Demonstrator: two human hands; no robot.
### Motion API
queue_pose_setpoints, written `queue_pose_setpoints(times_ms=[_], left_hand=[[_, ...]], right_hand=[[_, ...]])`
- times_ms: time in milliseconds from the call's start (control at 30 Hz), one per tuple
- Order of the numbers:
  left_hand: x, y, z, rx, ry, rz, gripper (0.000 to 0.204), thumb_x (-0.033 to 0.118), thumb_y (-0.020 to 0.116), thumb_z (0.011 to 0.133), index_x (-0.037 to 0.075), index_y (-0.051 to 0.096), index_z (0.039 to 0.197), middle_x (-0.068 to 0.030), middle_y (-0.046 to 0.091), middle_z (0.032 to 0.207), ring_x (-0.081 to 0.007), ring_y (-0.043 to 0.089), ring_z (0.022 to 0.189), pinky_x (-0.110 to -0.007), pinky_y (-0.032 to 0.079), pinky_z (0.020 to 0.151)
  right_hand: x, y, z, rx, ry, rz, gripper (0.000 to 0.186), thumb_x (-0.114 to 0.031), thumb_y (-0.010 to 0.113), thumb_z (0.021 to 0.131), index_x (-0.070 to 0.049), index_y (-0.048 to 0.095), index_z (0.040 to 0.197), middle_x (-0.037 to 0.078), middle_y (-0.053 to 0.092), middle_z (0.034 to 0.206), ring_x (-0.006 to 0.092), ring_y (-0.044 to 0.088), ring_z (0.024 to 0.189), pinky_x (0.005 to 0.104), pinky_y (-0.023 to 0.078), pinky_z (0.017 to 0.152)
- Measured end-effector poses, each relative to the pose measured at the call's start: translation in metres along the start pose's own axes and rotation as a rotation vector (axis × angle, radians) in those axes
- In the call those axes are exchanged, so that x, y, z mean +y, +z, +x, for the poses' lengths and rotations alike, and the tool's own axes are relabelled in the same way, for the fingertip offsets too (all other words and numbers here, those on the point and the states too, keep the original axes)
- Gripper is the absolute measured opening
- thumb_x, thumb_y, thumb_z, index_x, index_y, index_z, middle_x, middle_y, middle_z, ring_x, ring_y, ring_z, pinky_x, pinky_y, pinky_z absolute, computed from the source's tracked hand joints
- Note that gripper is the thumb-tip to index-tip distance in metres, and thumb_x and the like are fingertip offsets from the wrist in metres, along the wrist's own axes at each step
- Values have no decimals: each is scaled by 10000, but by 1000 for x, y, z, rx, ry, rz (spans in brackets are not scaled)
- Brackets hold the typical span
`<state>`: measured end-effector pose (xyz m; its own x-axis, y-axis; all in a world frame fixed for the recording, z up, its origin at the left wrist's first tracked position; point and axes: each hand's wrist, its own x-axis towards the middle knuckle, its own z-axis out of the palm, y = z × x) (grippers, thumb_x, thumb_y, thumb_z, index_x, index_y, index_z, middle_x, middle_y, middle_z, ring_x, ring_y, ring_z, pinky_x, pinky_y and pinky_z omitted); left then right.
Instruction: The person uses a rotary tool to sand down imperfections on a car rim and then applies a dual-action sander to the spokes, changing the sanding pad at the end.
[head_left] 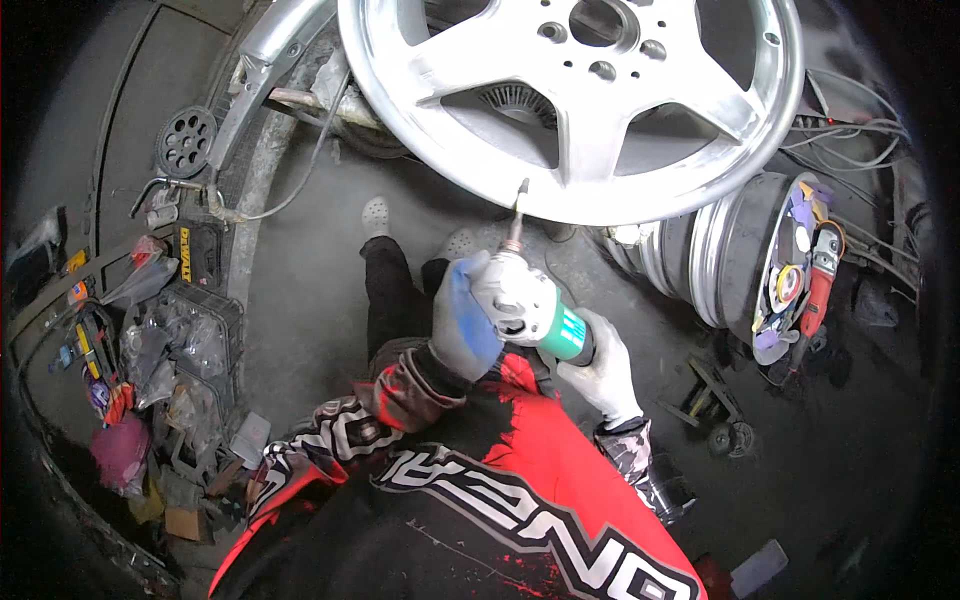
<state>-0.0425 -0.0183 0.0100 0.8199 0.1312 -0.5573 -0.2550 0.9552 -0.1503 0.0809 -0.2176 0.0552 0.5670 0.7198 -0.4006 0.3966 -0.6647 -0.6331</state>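
While the left hand [466,320] grips the grey-and-green power tool [530,305], the right hand [603,374] clasps its rear end. The silvery wheel [590,148] has broad spokes.

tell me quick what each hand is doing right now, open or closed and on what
Left hand: closed, holding the grey-and-green power tool near its front.
Right hand: closed, holding the same tool at its rear.

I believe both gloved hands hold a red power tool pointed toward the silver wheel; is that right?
It isn't red: the head view shows the gloved left hand and right hand holding a green and grey power tool, pointed toward the silver wheel.
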Motion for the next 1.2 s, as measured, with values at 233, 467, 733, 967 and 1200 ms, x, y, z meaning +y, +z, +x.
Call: queue_pose_setpoints(times_ms=[233, 467, 733, 967, 1200], left_hand=[[19, 10, -3, 101, 106, 111, 496, 425, 474, 1019, 2, 649, 1211, -172, 732, 1075, -312, 718, 1018, -433, 570, 936], [8, 12, -1, 82, 10, 63, 463, 407, 476, 1006, 16, 652, 1182, -182, 722, 1059, -329, 716, 1000, -428, 587, 883], [-22, 24, 9, 98, -53, 40, 447, 421, 497, 1017, 16, 620, 1160, -178, 704, 1037, -306, 722, 887, -418, 612, 782], [16, 29, -12, 137, 30, 110, 455, 419, 483, 1024, 14, 672, 1110, -154, 730, 1008, -284, 724, 920, -413, 586, 861], [54, 45, -21, 202, 278, 423, 533, 468, 443, 1028, 18, 647, 1229, -170, 714, 1136, -317, 695, 1072, -452, 532, 999]], right_hand=[[-4, 16, 14, 5, -12, 13, 690, -131, 758, 647, -64, 585, 1312, 179, 661, 1223, 411, 610, 1137, 478, 480, 1007], [1, 1, 2, -49, 33, -29, 727, -150, 784, 641, -73, 581, 1335, 185, 653, 1265, 401, 604, 1184, 473, 476, 1034], [7, -15, -25, 41, 127, -29, 702, -119, 758, 636, -22, 590, 1310, 206, 666, 1224, 392, 640, 1162, 440, 502, 1014], [-10, 11, 2, -54, 76, 95, 723, -136, 785, 642, -51, 590, 1333, 213, 661, 1264, 412, 613, 1211, 456, 487, 1050], [-34, 27, 42, -107, -49, 181, 707, -131, 782, 665, -57, 587, 1341, 202, 658, 1279, 424, 607, 1206, 470, 491, 1048]])
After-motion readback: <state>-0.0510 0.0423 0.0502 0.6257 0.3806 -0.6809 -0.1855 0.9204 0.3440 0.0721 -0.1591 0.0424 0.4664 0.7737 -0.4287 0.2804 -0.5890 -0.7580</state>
